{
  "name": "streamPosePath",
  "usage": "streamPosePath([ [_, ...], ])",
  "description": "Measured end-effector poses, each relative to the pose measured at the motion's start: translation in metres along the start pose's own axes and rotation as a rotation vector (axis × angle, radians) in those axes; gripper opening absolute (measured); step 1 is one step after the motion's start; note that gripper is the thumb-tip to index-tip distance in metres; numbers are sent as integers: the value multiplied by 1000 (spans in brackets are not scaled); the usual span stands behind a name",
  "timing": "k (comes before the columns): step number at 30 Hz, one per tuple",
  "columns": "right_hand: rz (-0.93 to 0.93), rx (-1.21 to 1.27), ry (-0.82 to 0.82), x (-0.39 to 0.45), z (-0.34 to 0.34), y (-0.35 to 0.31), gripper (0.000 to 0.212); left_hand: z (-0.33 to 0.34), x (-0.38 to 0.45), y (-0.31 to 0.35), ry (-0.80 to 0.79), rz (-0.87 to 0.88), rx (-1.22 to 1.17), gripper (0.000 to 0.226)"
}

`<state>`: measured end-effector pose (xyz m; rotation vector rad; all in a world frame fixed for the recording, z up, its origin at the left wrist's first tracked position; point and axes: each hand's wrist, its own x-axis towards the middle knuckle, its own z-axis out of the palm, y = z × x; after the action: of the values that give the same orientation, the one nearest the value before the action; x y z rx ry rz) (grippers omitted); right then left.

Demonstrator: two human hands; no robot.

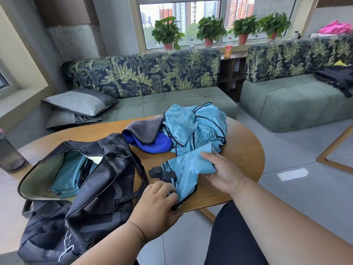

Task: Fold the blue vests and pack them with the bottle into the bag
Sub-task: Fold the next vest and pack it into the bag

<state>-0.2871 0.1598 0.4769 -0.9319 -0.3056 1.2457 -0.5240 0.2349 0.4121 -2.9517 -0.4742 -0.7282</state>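
1. Blue vest (186,169), half folded, lies on the near edge of the round wooden table (242,148), its black-trimmed end nearest the person.
2. Left hand (158,203) has its fingers curled over the near corner of this vest, pinching the fabric and black trim.
3. Right hand (221,169) grips the far end of the same vest, thumb on top and fingers wrapped under the bunched cloth.
4. Black bag (80,188) sits open on the table's left side, with folded blue vests (70,175) lying inside it.
5. A heap of unfolded blue vests (196,129) rests at the back of the table, touching a grey and royal-blue towel (147,134) just to its left.
6. A dark bottle (9,152) with a pink cap stands upright at the far left, well apart from the bag's opening.
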Motion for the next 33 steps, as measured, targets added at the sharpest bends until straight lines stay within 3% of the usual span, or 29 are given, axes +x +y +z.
streamPosePath([
  [2, -3, -6, -27, -1, 3, -1, 28, -1, -1, 4, -10, -30, -48, 36],
  [6, -12, -16, -77, -4, 19, -3, 27, -1, 10, 11, 50, -251, -205, 51],
  [11, -46, -64, -97, -10, 42, -4, 26, -19, 34, 25, -10, -460, -197, 33],
  [16, -90, -18, -79, -17, 60, -7, 34, -26, 33, 27, -88, -687, -286, 43],
  [27, -174, 124, -43, -29, 89, -8, 18, -33, 23, 14, 30, -728, -349, 33],
  [31, -193, 106, -27, -32, 96, -7, 17, -42, 30, 23, 175, -712, -454, 44],
  [33, -192, 89, -24, -34, 101, -4, 17, -48, 40, 22, 156, -762, -518, 48],
])
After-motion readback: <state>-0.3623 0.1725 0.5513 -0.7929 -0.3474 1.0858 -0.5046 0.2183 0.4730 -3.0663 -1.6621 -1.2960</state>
